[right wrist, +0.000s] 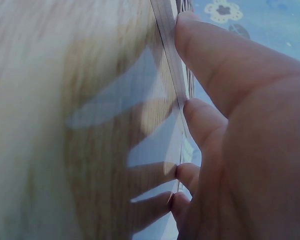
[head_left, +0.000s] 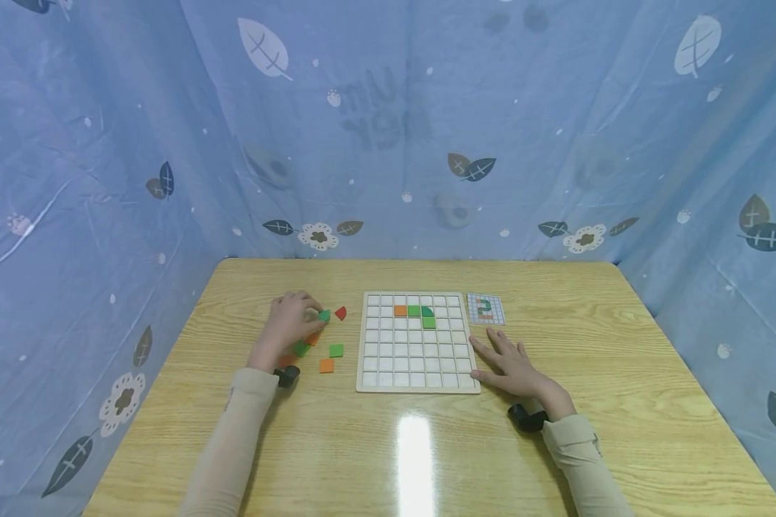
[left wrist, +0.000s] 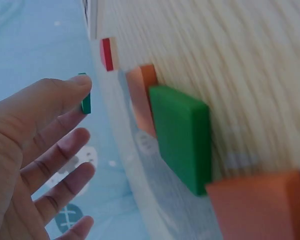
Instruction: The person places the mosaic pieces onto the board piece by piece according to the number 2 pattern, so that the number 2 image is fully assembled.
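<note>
The left hand [head_left: 289,323] pinches a green piece [head_left: 324,316] between thumb and forefinger; in the left wrist view the green piece [left wrist: 86,100] is held off the table, the other fingers spread. A red piece [head_left: 340,313] lies just right of it. The right hand [head_left: 514,370] rests with spread fingers at the right edge of a white grid board [head_left: 416,391], thumb and forefinger touching its frame. On the board are an orange square [head_left: 400,311], a green square [head_left: 414,311], a green curved piece [head_left: 427,311] and another green square [head_left: 430,323] below that.
Left of the board lie a green square [head_left: 336,350], an orange square [head_left: 326,365] and several other pieces, partly under the left hand. A small pattern card [head_left: 486,309] lies by the board's upper right corner. A blue patterned curtain [head_left: 388,143] surrounds the wooden table [head_left: 336,445].
</note>
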A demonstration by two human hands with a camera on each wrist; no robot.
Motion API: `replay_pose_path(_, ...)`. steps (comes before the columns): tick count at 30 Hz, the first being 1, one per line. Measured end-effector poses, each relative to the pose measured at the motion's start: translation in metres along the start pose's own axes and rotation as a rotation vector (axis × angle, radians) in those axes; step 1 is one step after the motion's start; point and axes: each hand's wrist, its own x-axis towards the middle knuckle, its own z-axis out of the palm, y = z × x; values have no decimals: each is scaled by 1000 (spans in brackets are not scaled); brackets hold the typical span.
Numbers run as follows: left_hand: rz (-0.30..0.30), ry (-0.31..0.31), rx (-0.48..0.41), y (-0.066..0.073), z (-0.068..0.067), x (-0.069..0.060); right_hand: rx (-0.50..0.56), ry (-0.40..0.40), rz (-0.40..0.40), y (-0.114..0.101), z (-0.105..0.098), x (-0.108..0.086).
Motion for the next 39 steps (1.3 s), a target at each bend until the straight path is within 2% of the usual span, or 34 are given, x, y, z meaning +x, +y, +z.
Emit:
replay_pose_path(7, 22, -18, 36, 10, 3, 8, 7, 14, -19, 0, 0, 1)
replay_pose_path(12, 23, -40, 26, 17, 7, 12, -2, 10, -16, 0, 1, 1)
replay_pose_path(20, 67, -43, 56, 30, 16, 19, -5, 8, -11, -1, 0, 1)
replay_pose_path(27, 85, -68, 36, 43, 23, 23, -2, 4, -7, -3, 0, 0)
replay_pose_path(34, 135, -61, 18, 54, 28, 28, -16, 5, -12, -2, 0, 0)
replay_pose_path(39, 159, -83, 40, 62, 31, 33, -12, 8, -11, -2, 0, 0)
